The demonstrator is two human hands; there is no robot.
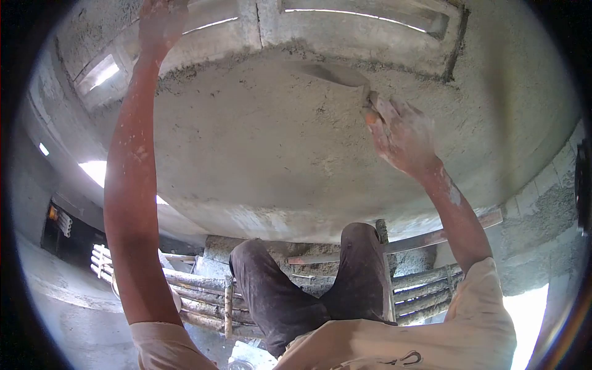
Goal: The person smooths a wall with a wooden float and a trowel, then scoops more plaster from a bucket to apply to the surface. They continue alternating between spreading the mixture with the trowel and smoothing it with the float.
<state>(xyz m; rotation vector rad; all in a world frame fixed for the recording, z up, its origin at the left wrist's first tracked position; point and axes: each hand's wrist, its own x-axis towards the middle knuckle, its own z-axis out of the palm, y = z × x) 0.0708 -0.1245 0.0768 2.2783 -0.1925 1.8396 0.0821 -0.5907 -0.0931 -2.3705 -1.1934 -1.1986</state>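
While the right hand [401, 135], fingers clamped on the trowel [336, 75], lays its blade against the plastered wall [246, 142], a shallow angle and even pressure seem best; the left hand [161, 21] braces above, its fingers unclear.

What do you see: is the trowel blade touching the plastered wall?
Touching. The head view shows the trowel lying flat on the wall, held in the right hand.

The trowel [336, 75] lies on the plaster [259, 148], poles [197, 302] below the legs [277, 296]
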